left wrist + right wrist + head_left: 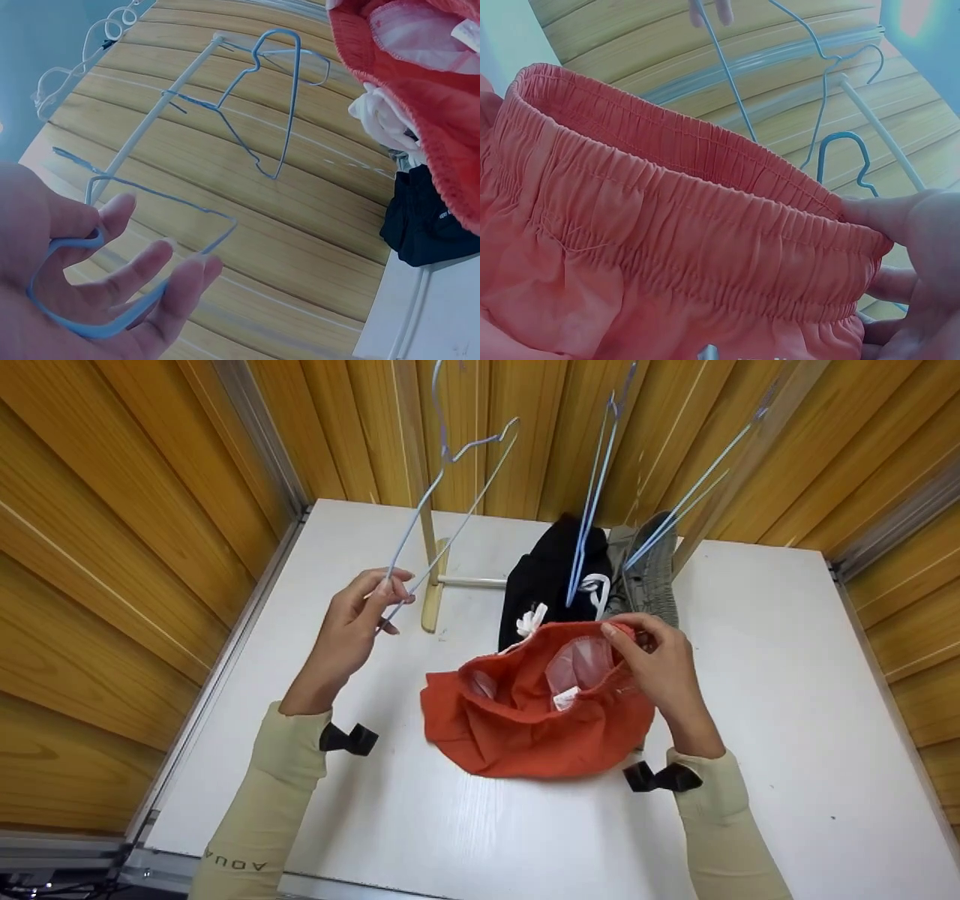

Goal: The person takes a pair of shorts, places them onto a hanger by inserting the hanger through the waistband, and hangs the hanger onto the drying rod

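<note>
My left hand (345, 622) holds the lower end of a blue wire clothes hanger (431, 489) between thumb and fingers. Its hook runs up out of the head view. In the left wrist view the same hanger's wire (112, 325) curves across the fingers. With thumb and fingers, my right hand (667, 671) pinches the right end of the elastic waistband of red shorts (525, 742). Their waist gapes upward, showing a pale inner lining and a white label (565, 698). A white drawstring (531, 620) hangs at the far side of the waistband.
Behind the shorts lie a black garment (544, 577) and a grey-green garment (656, 585). Over them hang a middle blue hanger (594, 502) and a right blue hanger (694, 496). A wooden rack foot (433, 596) stands on the white table (787, 697), with slatted wooden walls around.
</note>
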Demonstrator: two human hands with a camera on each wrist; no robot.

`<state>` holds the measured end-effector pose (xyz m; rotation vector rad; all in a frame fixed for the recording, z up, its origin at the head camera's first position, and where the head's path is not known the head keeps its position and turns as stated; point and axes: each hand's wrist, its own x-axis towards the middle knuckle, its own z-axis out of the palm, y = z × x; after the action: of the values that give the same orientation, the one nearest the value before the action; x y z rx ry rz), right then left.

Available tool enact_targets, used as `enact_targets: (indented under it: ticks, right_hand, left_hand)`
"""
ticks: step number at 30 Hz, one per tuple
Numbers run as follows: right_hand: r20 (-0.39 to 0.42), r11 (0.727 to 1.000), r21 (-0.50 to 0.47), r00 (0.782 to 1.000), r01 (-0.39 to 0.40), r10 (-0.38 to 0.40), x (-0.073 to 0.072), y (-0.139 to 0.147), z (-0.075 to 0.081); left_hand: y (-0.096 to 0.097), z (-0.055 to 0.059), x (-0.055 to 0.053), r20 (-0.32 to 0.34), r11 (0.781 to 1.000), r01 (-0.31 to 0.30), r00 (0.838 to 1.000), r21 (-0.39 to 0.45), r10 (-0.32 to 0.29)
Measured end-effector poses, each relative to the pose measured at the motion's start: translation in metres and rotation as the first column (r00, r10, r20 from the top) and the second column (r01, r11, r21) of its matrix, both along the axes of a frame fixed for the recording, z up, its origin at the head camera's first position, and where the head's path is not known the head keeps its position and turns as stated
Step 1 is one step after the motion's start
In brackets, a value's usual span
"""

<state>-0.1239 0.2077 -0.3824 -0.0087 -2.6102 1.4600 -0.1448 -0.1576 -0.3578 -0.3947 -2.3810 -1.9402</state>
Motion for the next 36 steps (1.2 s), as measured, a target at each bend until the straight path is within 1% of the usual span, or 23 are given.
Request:
enact_targets:
  ticks: [3,7,14,19,24,29,33,36]
  right_hand:
    - [-0.005,1.0,0.0,1.0,0.001,-0.001,-0.001,0.002,-0.002]
    - [-0.001,1.0,0.001,1.0,0.009,-0.009,-0.002,0.003,-0.002]
    - [0.004,1.0,0.001,1.0,0.019,-0.019,-0.001,0.002,0.0]
    - [0.006,1.0,0.001,1.0,0.018,-0.018,-0.002,0.004,-0.002]
    - [0.015,1.0,-0.004,1.0,0.02,-0.019,-0.002,0.005,-0.003]
    - [0.024,1.0,-0.007,0.999,0.027,-0.027,-0.002,0.005,-0.002]
    - [0.023,0.999,-0.008,0.999,0.031,-0.031,-0.003,0.005,-0.003]
    - [0.04,0.999,0.005,0.999,0.032,-0.032,-0.004,0.006,-0.003]
  left_hand:
    - [-0.006,0.001,0.003,0.021,1.0,0.023,0.999,-0.007,-0.023]
    - [-0.015,0.002,0.007,0.048,0.998,0.059,0.997,-0.038,-0.057]
    - [-0.033,0.003,0.013,0.092,0.991,0.119,0.989,-0.066,-0.113]
    - [-0.046,0.004,0.019,0.103,0.984,0.155,0.984,-0.09,-0.146]
    - [-0.055,0.005,0.024,0.097,0.978,0.186,0.979,-0.096,-0.177]
    - [-0.064,0.005,0.028,0.099,0.967,0.235,0.969,-0.102,-0.225]
    - [-0.071,0.007,0.032,0.118,0.957,0.263,0.961,-0.118,-0.25]
    - [-0.076,0.007,0.036,0.13,0.949,0.287,0.954,-0.134,-0.27]
